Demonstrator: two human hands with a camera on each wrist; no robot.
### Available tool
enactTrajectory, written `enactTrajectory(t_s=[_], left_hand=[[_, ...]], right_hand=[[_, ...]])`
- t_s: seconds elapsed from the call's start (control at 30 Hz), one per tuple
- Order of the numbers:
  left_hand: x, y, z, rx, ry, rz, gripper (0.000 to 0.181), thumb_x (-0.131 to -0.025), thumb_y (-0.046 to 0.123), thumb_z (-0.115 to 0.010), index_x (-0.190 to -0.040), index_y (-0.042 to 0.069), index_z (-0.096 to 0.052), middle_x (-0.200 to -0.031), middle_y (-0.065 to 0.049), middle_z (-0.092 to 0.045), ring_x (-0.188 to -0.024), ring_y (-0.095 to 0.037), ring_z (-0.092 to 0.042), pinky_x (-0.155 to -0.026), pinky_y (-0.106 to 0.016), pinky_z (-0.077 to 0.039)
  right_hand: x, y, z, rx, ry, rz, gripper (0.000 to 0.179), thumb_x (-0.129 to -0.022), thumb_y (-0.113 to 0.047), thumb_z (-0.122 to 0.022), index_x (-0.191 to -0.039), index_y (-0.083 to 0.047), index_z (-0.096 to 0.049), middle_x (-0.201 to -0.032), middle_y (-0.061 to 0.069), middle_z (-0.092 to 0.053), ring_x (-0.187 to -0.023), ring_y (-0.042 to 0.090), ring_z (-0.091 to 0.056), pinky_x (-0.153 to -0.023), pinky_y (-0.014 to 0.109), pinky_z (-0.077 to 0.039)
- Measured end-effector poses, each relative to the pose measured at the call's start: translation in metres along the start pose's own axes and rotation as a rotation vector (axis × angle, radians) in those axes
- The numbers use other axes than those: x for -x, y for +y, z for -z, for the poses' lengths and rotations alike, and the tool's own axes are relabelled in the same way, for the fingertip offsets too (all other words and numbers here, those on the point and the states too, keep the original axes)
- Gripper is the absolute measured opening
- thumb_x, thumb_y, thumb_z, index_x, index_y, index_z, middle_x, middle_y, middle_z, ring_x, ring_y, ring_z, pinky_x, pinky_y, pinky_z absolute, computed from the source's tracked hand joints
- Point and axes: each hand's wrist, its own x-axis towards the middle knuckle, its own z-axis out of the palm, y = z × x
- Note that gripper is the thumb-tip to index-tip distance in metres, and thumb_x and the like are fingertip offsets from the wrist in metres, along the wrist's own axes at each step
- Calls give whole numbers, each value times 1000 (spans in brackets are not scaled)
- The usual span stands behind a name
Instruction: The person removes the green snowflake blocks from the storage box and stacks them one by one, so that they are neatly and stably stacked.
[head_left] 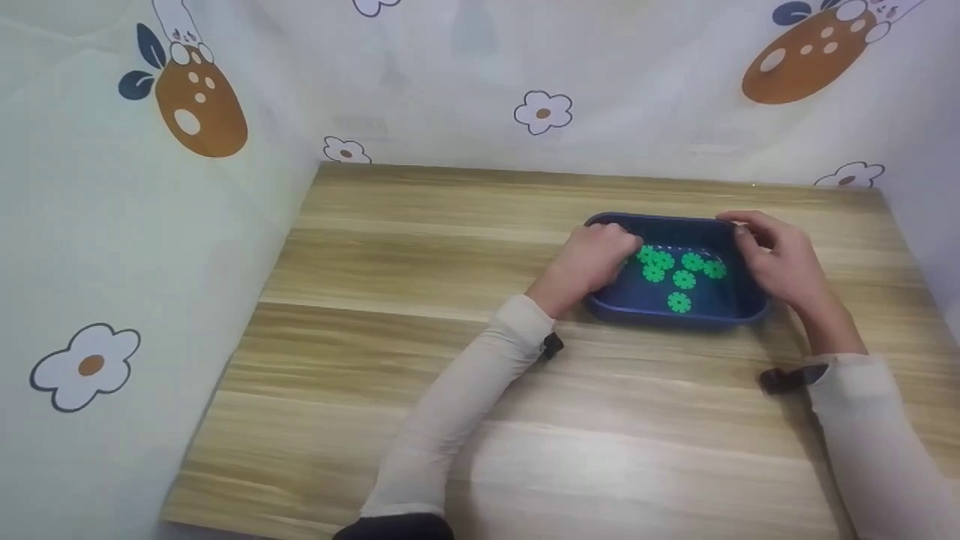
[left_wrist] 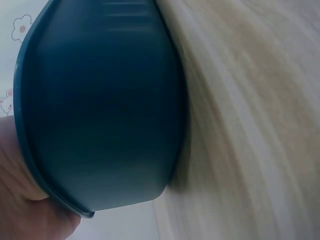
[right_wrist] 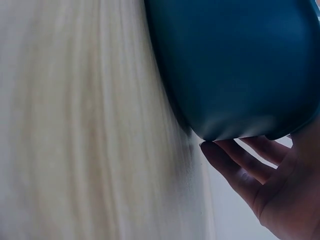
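A dark blue plastic tray with raised sides stands on the wooden table, toward its back right. Several green notched plastic discs lie on the tray's floor, most of them grouped toward the back. My left hand grips the left rim, with fingers curled over the edge. At the other end my right hand holds the right rim, thumb on the inner side and fingers along the outside. Tray walls fill much of both wrist views. In the right wrist view, fingertips meet the outer wall near its bottom.
The light wood table extends to the left and in front of the tray. Pale cloth walls printed with flowers and orange fruit rise behind and at the sides. A small black device is strapped at my right wrist.
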Motion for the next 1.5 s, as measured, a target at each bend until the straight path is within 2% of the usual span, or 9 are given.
enactTrajectory(t_s=[0.3,0.53,0.77,1.07,1.33,1.5], left_hand=[[0,1,-1,-4,-11,-28,23,-108,13,-61,-123,19,-77,-118,-4,-79,-106,-22,-73,-90,-39,-65],[2,-2,3,3,-37,-44,19,-102,18,-72,-120,16,-76,-117,-5,-76,-105,-23,-70,-91,-39,-63],[3,-4,4,-1,-43,-64,18,-97,20,-75,-113,12,-76,-113,-8,-75,-102,-23,-69,-92,-41,-63],[1,-4,7,47,-80,-48,23,-99,23,-73,-118,10,-75,-117,-9,-70,-99,-21,-64,-91,-38,-63],[0,-6,7,141,-61,-25,24,-99,22,-73,-121,11,-75,-116,-6,-71,-101,-18,-62,-89,-34,-60],[-1,-6,7,127,-63,-37,23,-100,24,-75,-119,11,-74,-109,-4,-73,-97,-19,-62,-86,-35,-59]], right_hand=[[3,1,1,14,-8,-17,34,-113,-24,-53,-140,-23,-74,-138,16,-73,-104,-14,-57,-89,2,-42],[0,-1,-1,11,-9,-19,34,-113,-24,-54,-140,-22,-74,-139,16,-73,-103,-10,-59,-88,2,-43],[-1,-2,-2,7,-12,-36,34,-113,-26,-52,-141,-23,-73,-139,14,-73,-104,-8,-60,-90,3,-44],[0,-1,-1,14,-2,-25,35,-113,-24,-51,-141,-23,-73,-140,13,-73,-106,-9,-59,-92,5,-44],[0,-3,-1,23,-12,-40,35,-114,-25,-51,-141,-24,-73,-140,13,-73,-106,-6,-59,-90,6,-44],[0,-3,-1,22,-4,-28,34,-113,-24,-51,-140,-23,-73,-139,13,-73,-105,-9,-59,-90,6,-44]])
